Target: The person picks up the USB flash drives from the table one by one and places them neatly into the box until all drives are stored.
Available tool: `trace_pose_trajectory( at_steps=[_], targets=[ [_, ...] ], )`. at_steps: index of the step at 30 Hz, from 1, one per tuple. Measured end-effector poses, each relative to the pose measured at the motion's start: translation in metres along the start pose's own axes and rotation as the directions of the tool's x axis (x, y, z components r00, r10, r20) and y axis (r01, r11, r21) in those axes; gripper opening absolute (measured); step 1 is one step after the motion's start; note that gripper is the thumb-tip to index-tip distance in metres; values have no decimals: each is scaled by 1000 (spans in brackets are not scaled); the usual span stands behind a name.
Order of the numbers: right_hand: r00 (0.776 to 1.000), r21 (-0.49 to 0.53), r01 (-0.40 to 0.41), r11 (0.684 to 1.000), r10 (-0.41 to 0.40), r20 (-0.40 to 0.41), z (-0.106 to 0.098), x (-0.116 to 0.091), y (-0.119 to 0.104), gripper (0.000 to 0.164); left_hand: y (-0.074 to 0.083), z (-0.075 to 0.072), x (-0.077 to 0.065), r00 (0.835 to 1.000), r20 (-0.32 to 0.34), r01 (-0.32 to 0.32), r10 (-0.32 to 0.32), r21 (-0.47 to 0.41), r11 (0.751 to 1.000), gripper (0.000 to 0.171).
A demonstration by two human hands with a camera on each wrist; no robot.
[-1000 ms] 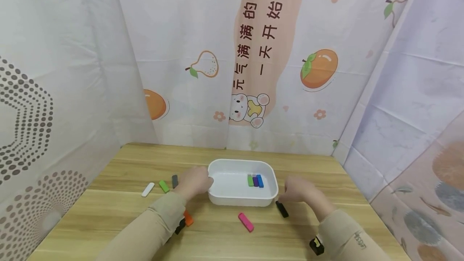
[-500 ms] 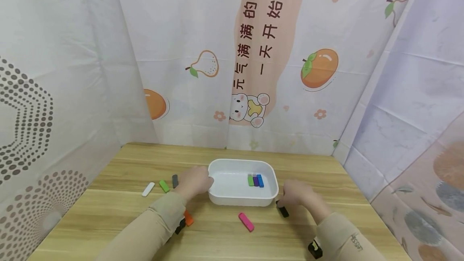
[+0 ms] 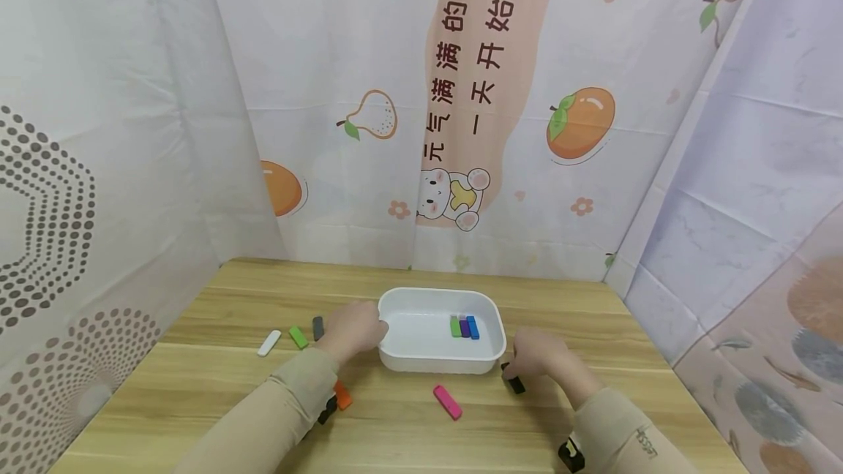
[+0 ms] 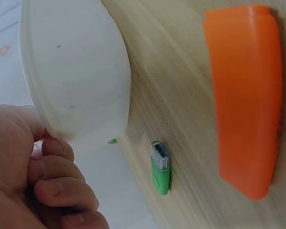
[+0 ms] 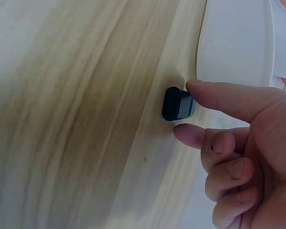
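Note:
My left hand (image 3: 353,329) grips the left end of the white plastic bin (image 3: 435,366), its fingers curled at the rim in the left wrist view. Inside the bin, toward the right, lie small green, purple and blue (image 3: 473,328) USB sticks side by side. At the bin's front right corner, my right hand (image 3: 538,352) reaches down over a black USB stick (image 5: 177,103) lying on the table. In the right wrist view the thumb and index finger stand on either side of the stick, with a gap showing at the index fingertip. The other fingers are curled in.
A pink stick (image 3: 448,402) lies in front of the bin, and an orange one (image 3: 342,396) beside the left forearm. White (image 3: 268,343), green (image 3: 298,337) and grey (image 3: 318,328) sticks lie at the left. Printed curtains (image 3: 356,203) stand behind and beside the wooden table (image 3: 395,445).
My right hand has shifted slightly left and closer over the black USB stick, partly covering its upper end. The left hand and the bin have stayed in place.

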State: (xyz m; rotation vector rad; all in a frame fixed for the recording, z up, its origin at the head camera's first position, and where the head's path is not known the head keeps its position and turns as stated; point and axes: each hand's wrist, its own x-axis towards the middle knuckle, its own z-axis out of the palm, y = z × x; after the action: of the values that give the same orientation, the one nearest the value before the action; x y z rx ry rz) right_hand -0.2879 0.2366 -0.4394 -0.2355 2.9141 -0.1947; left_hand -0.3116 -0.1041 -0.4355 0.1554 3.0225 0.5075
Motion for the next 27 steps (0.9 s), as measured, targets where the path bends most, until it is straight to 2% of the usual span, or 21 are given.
trace_pose_trajectory(
  at_steps=[21,27],
  targets=[
    [999,2,22,1000,-22,26,1,-2,1,32,0,0,0,1000,-7,-19,18,-26,1000,18],
    [999,22,-4,1000,3,34,-3,-4,3,31,-1,0,0,1000,-8,-17,17,-36,999,17]
  ],
)
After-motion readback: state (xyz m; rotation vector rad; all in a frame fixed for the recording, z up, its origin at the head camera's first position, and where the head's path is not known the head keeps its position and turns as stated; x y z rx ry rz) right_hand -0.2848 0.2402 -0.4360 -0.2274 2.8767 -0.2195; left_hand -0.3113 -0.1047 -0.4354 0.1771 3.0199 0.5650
